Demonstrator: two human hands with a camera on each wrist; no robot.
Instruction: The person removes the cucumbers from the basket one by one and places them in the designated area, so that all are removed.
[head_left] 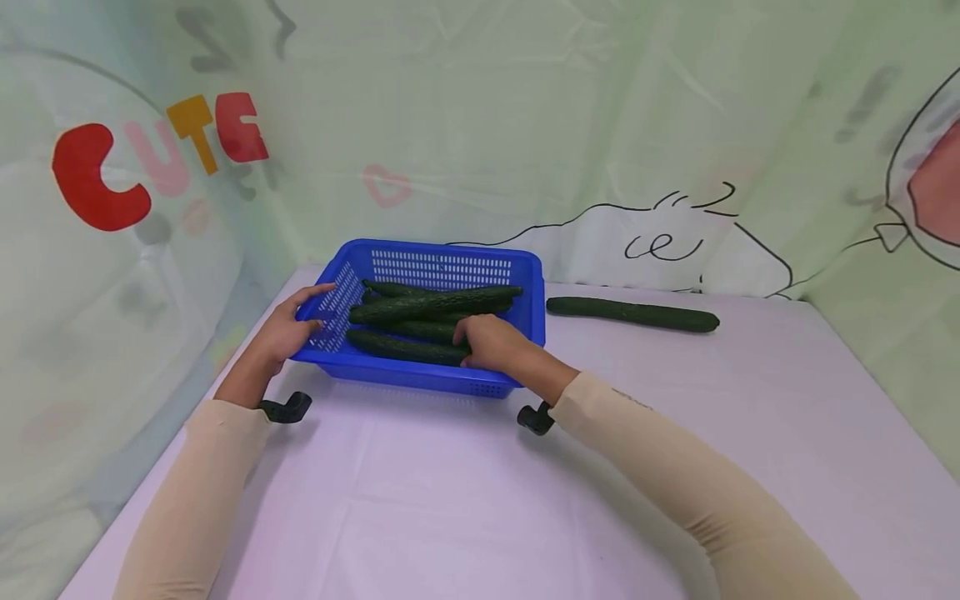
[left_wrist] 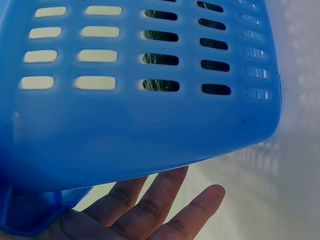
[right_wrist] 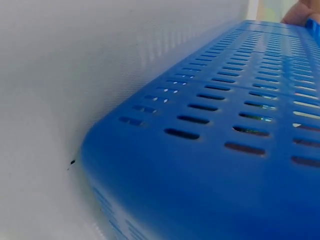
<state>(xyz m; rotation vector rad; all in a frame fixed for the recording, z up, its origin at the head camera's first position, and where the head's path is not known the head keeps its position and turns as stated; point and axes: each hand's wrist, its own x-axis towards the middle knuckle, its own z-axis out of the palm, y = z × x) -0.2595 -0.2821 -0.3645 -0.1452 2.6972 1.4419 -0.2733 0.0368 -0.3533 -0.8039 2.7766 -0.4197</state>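
Note:
A blue plastic basket [head_left: 420, 379] with slotted walls stands on the table and holds several dark green cucumbers [head_left: 435, 305]. My left hand [head_left: 288, 329] holds its left rim, with thumb and forefinger over the edge. In the left wrist view, other fingers [left_wrist: 150, 210] stretch along the outside of the basket wall [left_wrist: 140, 135]. Reaching over the front right rim, my right hand [head_left: 491, 340] has its fingers bent down around a cucumber [head_left: 405, 347] near the front wall; the fingertips are partly hidden. The right wrist view shows mostly the basket's outer wall [right_wrist: 165, 170].
One more cucumber [head_left: 633, 314] lies on the table to the right of the basket. A pale lilac cloth [head_left: 420, 500] covers the table. Printed curtains [head_left: 480, 125] hang close behind the basket and along both sides. Dark wrist mounts [head_left: 288, 408] stick out below the hands.

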